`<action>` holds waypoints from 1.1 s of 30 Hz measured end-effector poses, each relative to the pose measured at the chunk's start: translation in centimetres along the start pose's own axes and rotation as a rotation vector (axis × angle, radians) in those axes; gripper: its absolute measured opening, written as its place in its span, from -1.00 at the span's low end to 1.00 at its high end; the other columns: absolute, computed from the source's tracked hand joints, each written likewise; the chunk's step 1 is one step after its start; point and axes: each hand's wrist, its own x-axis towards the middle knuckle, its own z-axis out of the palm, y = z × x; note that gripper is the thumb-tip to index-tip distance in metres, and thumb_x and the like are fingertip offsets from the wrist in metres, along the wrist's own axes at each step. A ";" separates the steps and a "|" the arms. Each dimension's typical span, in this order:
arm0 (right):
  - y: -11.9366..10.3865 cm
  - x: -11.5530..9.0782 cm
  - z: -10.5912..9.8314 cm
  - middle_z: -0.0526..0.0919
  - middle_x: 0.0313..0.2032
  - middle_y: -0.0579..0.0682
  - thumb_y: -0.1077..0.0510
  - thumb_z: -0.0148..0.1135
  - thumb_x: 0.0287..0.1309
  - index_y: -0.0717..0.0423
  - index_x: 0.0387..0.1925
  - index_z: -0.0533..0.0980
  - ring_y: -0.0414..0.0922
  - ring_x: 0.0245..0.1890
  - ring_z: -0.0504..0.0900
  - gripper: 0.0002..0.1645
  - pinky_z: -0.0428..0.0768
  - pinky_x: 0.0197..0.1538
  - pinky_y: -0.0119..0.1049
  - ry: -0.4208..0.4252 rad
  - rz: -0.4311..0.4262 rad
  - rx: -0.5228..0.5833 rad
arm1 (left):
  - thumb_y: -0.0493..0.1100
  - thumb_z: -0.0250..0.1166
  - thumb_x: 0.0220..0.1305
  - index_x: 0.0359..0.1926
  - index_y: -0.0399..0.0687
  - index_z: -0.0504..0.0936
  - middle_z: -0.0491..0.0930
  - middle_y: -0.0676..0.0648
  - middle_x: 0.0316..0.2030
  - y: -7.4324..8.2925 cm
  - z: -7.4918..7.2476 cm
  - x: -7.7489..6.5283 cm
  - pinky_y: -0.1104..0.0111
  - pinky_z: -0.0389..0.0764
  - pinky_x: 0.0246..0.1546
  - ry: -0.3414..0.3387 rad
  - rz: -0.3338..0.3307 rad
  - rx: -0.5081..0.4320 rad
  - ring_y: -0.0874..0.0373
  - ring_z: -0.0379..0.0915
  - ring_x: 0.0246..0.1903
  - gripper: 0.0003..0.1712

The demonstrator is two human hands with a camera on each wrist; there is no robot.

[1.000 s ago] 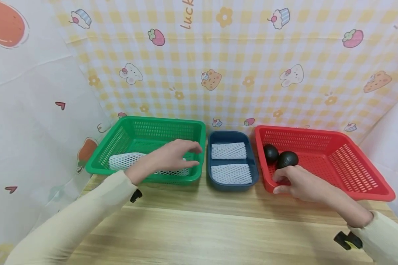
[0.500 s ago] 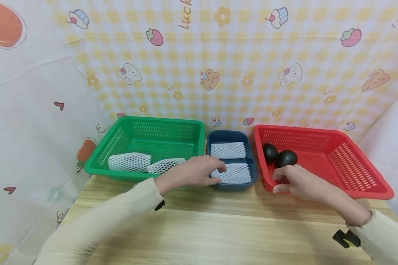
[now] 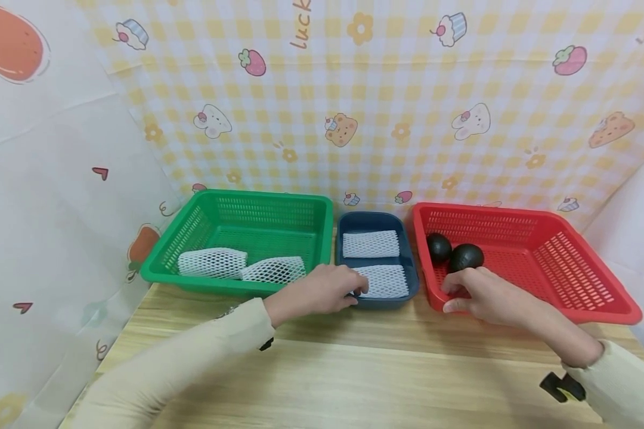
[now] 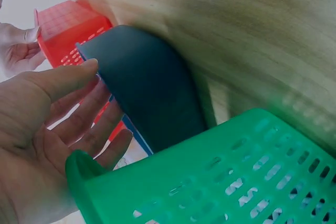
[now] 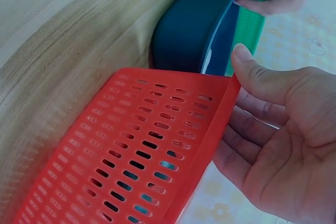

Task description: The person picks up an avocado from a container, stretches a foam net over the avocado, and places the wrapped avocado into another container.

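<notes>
My left hand point(image 3: 327, 289) grips the near left corner of a dark blue plastic tub point(image 3: 341, 226). In the left wrist view the thumb lies on the tub's outer wall point(image 4: 147, 82), and the fingers reach over the rim. Two flat white foam net sleeves lie in the tub, a rear one point(image 3: 370, 244) and a front one point(image 3: 383, 281). At the near left corner of a red slotted basket point(image 3: 531, 271), my right hand point(image 3: 480, 295) holds the rim between thumb and fingers. Two black, egg-shaped fruits, a smaller one point(image 3: 438, 247) and a larger one point(image 3: 466, 257), rest inside it.
A green slotted basket point(image 3: 271, 241) stands left of the tub and holds a left foam net sleeve point(image 3: 211, 263) and a right one point(image 3: 273, 270). All three containers stand on a wood-grain table point(image 3: 354, 369) before a patterned cloth backdrop point(image 3: 300, 89).
My left hand has moved right, from over the green basket to the blue tub's near left corner, and its fingers have closed on the rim. The right hand stays on the red basket.
</notes>
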 end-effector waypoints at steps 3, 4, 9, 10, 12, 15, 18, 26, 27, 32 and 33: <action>0.0 0.0 0.0 0.57 -0.42 -0.32 0.01 0.61 -0.01 -0.08 -0.25 0.71 -0.24 -0.38 0.54 -0.73 0.57 -0.32 -0.33 0.003 -0.002 -0.001 | -0.16 0.42 0.34 0.01 0.05 0.73 0.70 0.13 -0.16 0.0 0.3 0.1 0.36 0.58 -0.31 0.014 0.004 0.008 0.29 0.56 -0.24 -0.77; 0.1 0.0 0.0 0.57 -0.41 -0.32 0.01 0.61 -0.01 -0.08 -0.25 0.71 -0.24 -0.38 0.54 -0.72 0.57 -0.32 -0.34 0.004 -0.001 -0.002 | -0.16 0.42 0.34 0.00 0.06 0.73 0.70 0.13 -0.17 0.0 0.4 0.2 0.36 0.58 -0.32 0.018 0.006 0.010 0.30 0.55 -0.24 -0.78; 0.1 -0.1 0.0 0.57 -0.41 -0.31 0.02 0.61 -0.02 -0.07 -0.24 0.71 -0.23 -0.38 0.54 -0.71 0.57 -0.33 -0.34 0.005 0.007 0.000 | -0.11 0.41 0.35 -0.08 0.11 0.73 0.67 0.17 -0.24 0.1 0.8 0.3 0.36 0.54 -0.37 0.032 0.010 0.026 0.31 0.52 -0.29 -0.86; 0.1 -0.1 0.0 0.57 -0.41 -0.31 0.02 0.61 -0.02 -0.07 -0.24 0.71 -0.23 -0.38 0.54 -0.71 0.57 -0.33 -0.34 0.004 0.009 0.002 | -0.11 0.40 0.36 -0.09 0.12 0.73 0.66 0.18 -0.25 0.2 0.9 0.4 0.36 0.53 -0.39 0.035 0.010 0.031 0.32 0.51 -0.30 -0.87; 0.2 -0.1 0.0 0.57 -0.41 -0.31 0.03 0.61 -0.01 -0.06 -0.23 0.71 -0.23 -0.38 0.54 -0.71 0.58 -0.32 -0.34 0.001 0.012 0.009 | -0.11 0.39 0.37 -0.12 0.13 0.73 0.65 0.19 -0.28 0.3 1.0 0.4 0.37 0.51 -0.42 0.041 0.006 0.044 0.32 0.51 -0.32 -0.90; 0.2 -0.1 0.0 0.58 -0.41 -0.30 0.04 0.61 -0.01 -0.06 -0.23 0.71 -0.24 -0.38 0.54 -0.72 0.58 -0.31 -0.33 -0.001 0.012 0.016 | -0.12 0.38 0.38 -0.12 0.13 0.73 0.67 0.18 -0.26 0.3 1.1 0.5 0.38 0.51 -0.44 0.049 -0.004 0.060 0.32 0.52 -0.33 -0.91; 0.2 0.0 0.0 0.58 -0.41 -0.30 0.04 0.60 0.00 -0.07 -0.23 0.71 -0.23 -0.37 0.54 -0.72 0.58 -0.31 -0.33 0.000 0.013 0.018 | -0.12 0.38 0.38 -0.11 0.13 0.74 0.68 0.17 -0.25 0.4 1.2 0.6 0.38 0.52 -0.44 0.052 -0.016 0.072 0.31 0.53 -0.34 -0.90; 0.1 -0.1 -0.1 0.58 -0.39 -0.29 0.02 0.60 0.01 -0.07 -0.20 0.71 -0.21 -0.36 0.54 -0.71 0.57 -0.34 -0.34 -0.001 0.022 0.028 | -0.12 0.38 0.37 -0.15 0.14 0.74 0.65 0.17 -0.31 0.7 1.2 0.7 0.37 0.51 -0.47 0.051 -0.036 0.092 0.30 0.49 -0.39 -0.93; 0.1 -0.1 -0.1 0.58 -0.39 -0.29 0.01 0.60 0.00 -0.07 -0.20 0.71 -0.21 -0.36 0.54 -0.70 0.57 -0.34 -0.35 -0.001 0.023 0.025 | -0.12 0.39 0.37 -0.16 0.14 0.74 0.65 0.17 -0.32 0.7 1.2 0.7 0.37 0.50 -0.47 0.050 -0.038 0.092 0.30 0.48 -0.40 -0.94; 0.0 -0.2 -0.2 0.58 -0.39 -0.31 -0.02 0.59 0.01 -0.08 -0.18 0.71 -0.23 -0.37 0.54 -0.69 0.56 -0.35 -0.35 -0.013 0.020 0.018 | -0.14 0.39 0.36 -0.21 0.12 0.72 0.60 0.17 -0.39 1.0 1.1 0.9 0.38 0.48 -0.51 0.045 -0.048 0.077 0.28 0.45 -0.44 -0.97; 0.1 -0.2 -0.3 0.58 -0.39 -0.31 -0.03 0.59 0.01 -0.08 -0.18 0.71 -0.23 -0.37 0.54 -0.68 0.56 -0.35 -0.35 -0.016 0.011 0.014 | -0.15 0.39 0.36 -0.23 0.12 0.71 0.59 0.18 -0.41 1.0 1.0 0.9 0.38 0.47 -0.52 0.043 -0.049 0.074 0.28 0.44 -0.45 -0.98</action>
